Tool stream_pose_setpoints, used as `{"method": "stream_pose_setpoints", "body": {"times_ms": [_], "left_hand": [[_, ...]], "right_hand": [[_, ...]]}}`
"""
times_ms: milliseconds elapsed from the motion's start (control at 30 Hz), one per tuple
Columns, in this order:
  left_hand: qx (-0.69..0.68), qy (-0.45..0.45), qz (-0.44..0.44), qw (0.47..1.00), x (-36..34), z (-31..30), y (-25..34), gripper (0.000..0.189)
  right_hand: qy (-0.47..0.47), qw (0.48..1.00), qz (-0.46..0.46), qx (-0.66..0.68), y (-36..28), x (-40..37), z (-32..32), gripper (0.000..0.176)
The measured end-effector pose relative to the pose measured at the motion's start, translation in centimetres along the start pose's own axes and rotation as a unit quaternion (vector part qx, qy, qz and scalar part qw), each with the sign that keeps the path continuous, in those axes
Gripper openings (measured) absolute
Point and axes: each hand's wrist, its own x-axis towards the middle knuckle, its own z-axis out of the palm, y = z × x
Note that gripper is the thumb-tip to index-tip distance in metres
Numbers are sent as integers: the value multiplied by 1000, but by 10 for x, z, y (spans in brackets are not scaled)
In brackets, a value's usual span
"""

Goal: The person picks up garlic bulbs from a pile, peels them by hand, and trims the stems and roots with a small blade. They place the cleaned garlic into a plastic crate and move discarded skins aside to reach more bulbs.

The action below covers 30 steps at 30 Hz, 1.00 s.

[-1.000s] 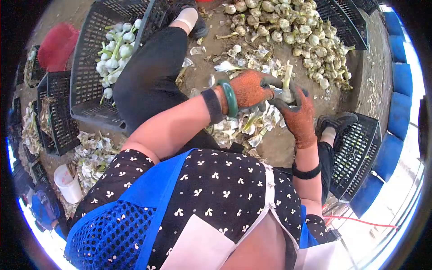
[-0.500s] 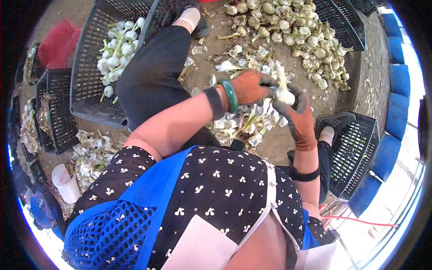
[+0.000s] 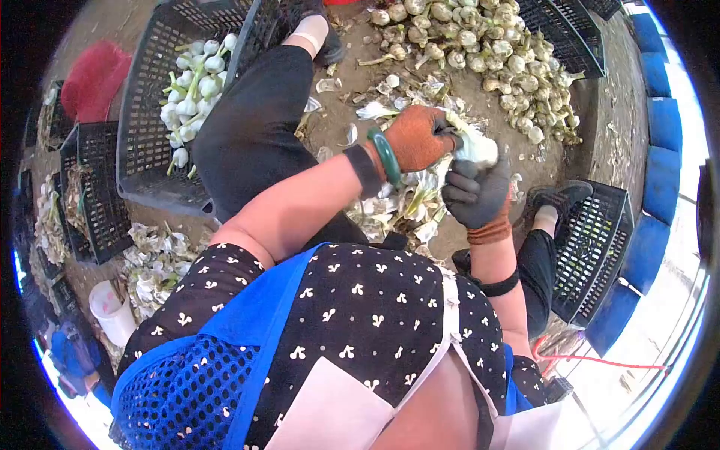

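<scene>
A white garlic bulb (image 3: 480,152) is held above the floor, its stem pointing up and to the left. My right hand (image 3: 480,193), in an orange glove with dark grey palm and fingers, grips the bulb from below with its fingers curled. Beside the bulb, my left hand (image 3: 421,139), gloved alike and with a green bangle at the wrist, is closed at the bulb's skin near the stem. What exactly its fingertips pinch is partly hidden. Loose garlic skins (image 3: 412,202) lie on the ground under both hands.
Unpeeled garlic bulbs (image 3: 517,67) are heaped ahead to the right. On the left, a black crate (image 3: 135,142) contains clean white garlic (image 3: 191,94). Another black crate (image 3: 596,255) stands at right by my foot. A white bucket (image 3: 112,313) and more skins (image 3: 161,262) are at lower left.
The garlic bulb has tipped, its stem now leaning left. My right hand has turned and curled its fingers beneath it; my left hand has closed from a looser grip.
</scene>
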Motion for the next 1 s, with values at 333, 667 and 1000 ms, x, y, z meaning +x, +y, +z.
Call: {"method": "stream_pose_setpoints", "body": {"times_ms": [333,667,1000], "left_hand": [[102,130,211,964,-15,10,17,23],[124,39,-117,985,0,0,-6,41],[260,-2,183,948,-8,1,21,33]], "right_hand": [[223,625,-351,-660,-5,14,-59,22],[222,933,-213,-188,-21,-17,-20,37],[262,666,-254,-650,-6,-25,-2,44]]}}
